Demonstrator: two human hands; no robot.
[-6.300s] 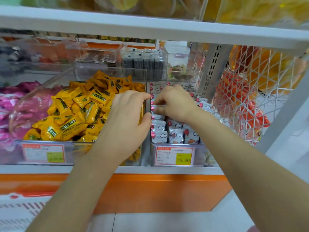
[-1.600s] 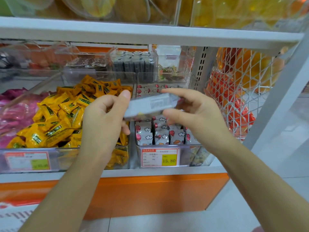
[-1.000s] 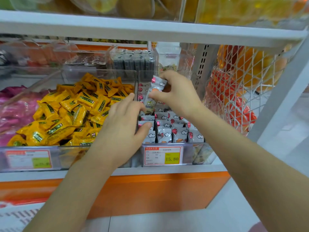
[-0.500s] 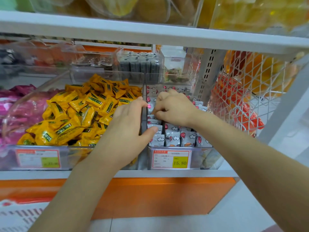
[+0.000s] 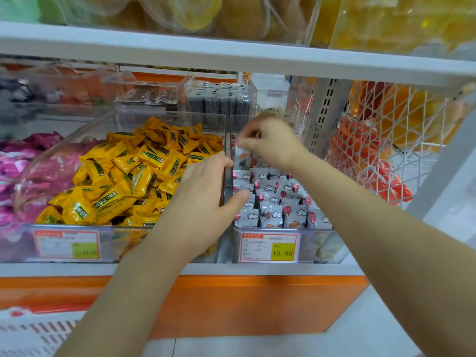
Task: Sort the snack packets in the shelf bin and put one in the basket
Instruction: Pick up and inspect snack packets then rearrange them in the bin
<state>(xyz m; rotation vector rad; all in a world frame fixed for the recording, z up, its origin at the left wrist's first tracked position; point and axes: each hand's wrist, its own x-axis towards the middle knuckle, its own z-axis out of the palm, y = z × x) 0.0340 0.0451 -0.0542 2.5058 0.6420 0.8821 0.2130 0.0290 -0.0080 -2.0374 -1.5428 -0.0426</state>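
Note:
Grey-white snack packets (image 5: 274, 199) with red balloons and clouds stand in rows in a clear shelf bin (image 5: 318, 244) with a 15.80 price tag. My right hand (image 5: 270, 141) is raised over the back of this bin, blurred, its fingertips pinched on one snack packet (image 5: 240, 153) that hangs below them. My left hand (image 5: 203, 194) lies over the bin's left wall with fingers spread, thumb touching the front packets, holding nothing. A corner of the white and red basket (image 5: 28, 333) shows at the lower left.
A clear bin of yellow packets (image 5: 123, 181) sits left of the grey one, with pink packets (image 5: 23, 161) further left. Black packs (image 5: 219, 104) stand behind. A white mesh rack with orange bags (image 5: 381, 155) hangs on the right. A shelf board (image 5: 231, 56) runs overhead.
My right hand has risen from among the rows toward the back of the bin, pinching a packet. My left hand stays on the bin's left wall.

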